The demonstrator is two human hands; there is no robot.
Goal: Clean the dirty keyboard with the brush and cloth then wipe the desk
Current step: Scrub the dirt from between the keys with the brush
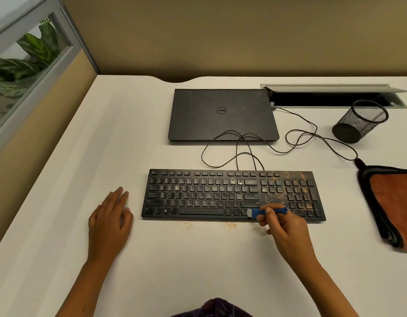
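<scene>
The white desk [198, 259] is carrying a black keyboard [202, 195] lying flat near its middle, its right-hand keys speckled with tan crumbs [282, 193]; more are lying just in front. An orange cloth [394, 202] is sitting at the right edge. The left hand [108, 221] is resting flat beside the keyboard, fingers straight. The right hand [282, 227] is pinching a blue brush [266, 212], whose white bristles are touching the bottom key row.

The right hand [282, 227] pinches a blue brush [267, 212] over the dusty keyboard [221, 195]; the left hand [110, 221] lies flat on the bench [106, 133] beside it.
</scene>
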